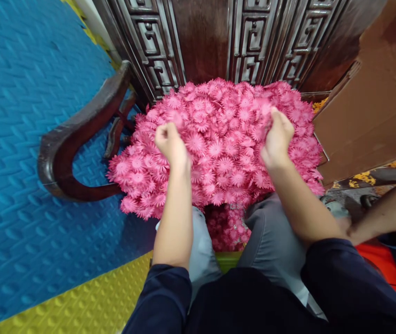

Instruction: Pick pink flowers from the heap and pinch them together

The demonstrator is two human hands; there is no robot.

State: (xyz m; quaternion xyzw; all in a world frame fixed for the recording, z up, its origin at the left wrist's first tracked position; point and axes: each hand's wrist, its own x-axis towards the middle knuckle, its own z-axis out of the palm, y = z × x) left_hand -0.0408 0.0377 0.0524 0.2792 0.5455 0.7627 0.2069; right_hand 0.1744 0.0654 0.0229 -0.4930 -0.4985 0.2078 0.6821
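A wide heap of pink artificial flowers [224,164] with thin spiky petals lies in front of me, reaching over my knees. Above its left part, my left hand [173,144] is closed, thumb and fingers pinched at a blurred pink flower [175,118]. On the right side my right hand [277,138] is also closed, its fingertips on another blurred pink flower [262,107]. Both hands are raised a little over the heap, roughly level with each other. Motion blur hides how each flower sits between the fingers.
A dark carved wooden panel [207,41] stands behind the heap. Left are a curved wooden armrest [57,162] and blue matting [17,222]; right, a brown cardboard sheet [375,102]. Another person's arm [389,211] is at the right edge. More pink flowers [224,227] lie between my knees.
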